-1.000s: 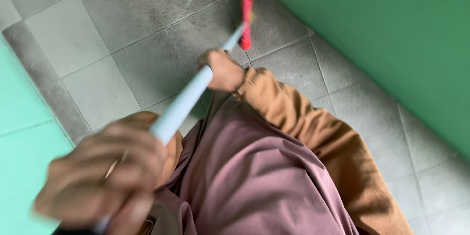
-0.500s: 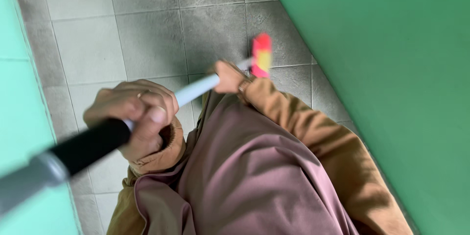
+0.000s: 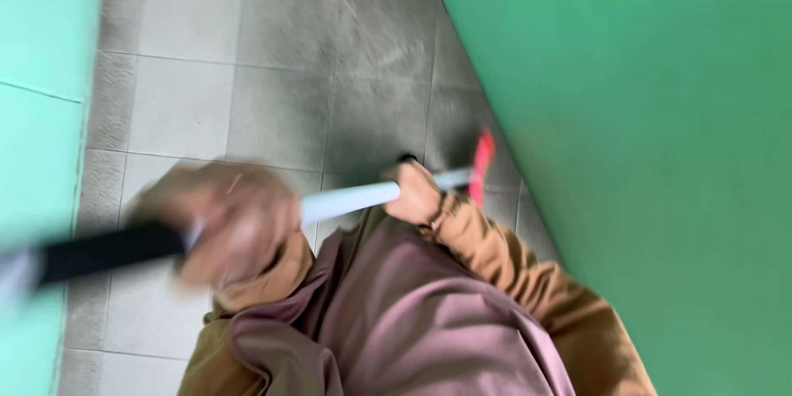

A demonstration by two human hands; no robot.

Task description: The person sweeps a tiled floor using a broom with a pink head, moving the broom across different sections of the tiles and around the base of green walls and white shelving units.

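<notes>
Grey tiled floor (image 3: pixel 272 82), dark green wall (image 3: pixel 643 115) right, pale mint wall (image 3: pixel 37 25) left

The pole (image 3: pixel 346 200) runs across the view from lower left to the right, above the tiled floor (image 3: pixel 272 74). The left hand (image 3: pixel 227 219) wraps the pole near its left end; the right hand (image 3: pixel 415 192) wraps it further right. The mop head (image 3: pixel 481 167) sits at the pole's right end (close beside the right-hand wall (image 3: pixel 643 132)). A second wall (image 3: pixel 37 58) borders the floor's left edge.

Motion blur smears the left hand (image 3: pixel 227 223) and the pole's black grip (image 3: pixel 107 252), which runs off the left edge. The red head (image 3: pixel 481 167) is blurred, its shape unclear.
</notes>
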